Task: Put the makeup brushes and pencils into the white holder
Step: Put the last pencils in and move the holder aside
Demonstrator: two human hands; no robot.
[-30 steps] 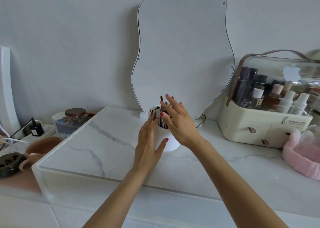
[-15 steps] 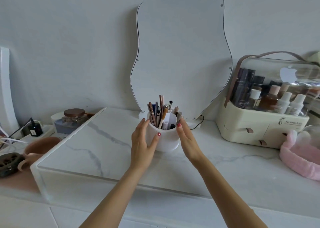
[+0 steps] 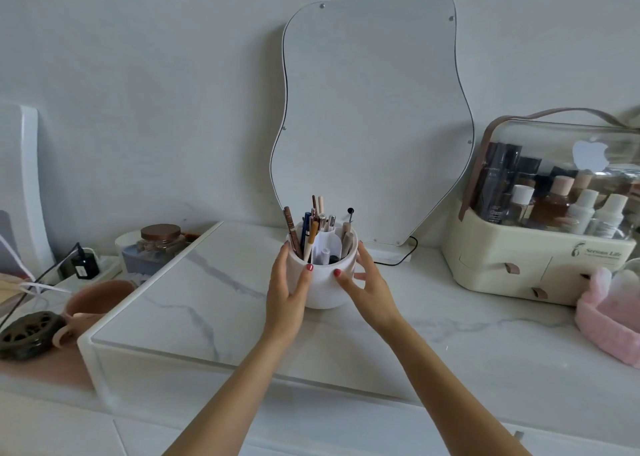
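Observation:
The round white holder (image 3: 323, 287) stands upright on the marble top, just in front of the mirror. Several makeup pencils and brushes (image 3: 313, 228) stick up out of its compartments. My left hand (image 3: 287, 289) wraps the holder's left side, thumb on the front wall. My right hand (image 3: 369, 287) cups its right side, thumb also on the front wall. Both hands grip the holder between them. The holder's lower left wall is hidden behind my left palm.
A wavy-edged mirror (image 3: 374, 116) leans on the wall behind. A cream cosmetics case (image 3: 540, 258) with bottles stands at right, a pink headband (image 3: 609, 320) in front of it. At left sit a lidded jar (image 3: 161, 239), a pink mug (image 3: 95, 299) and a dark round object (image 3: 29, 332).
My right hand came down off the top of the pencils and went to the holder's right side. Both hands now clasp the holder, which stands slightly nearer to me.

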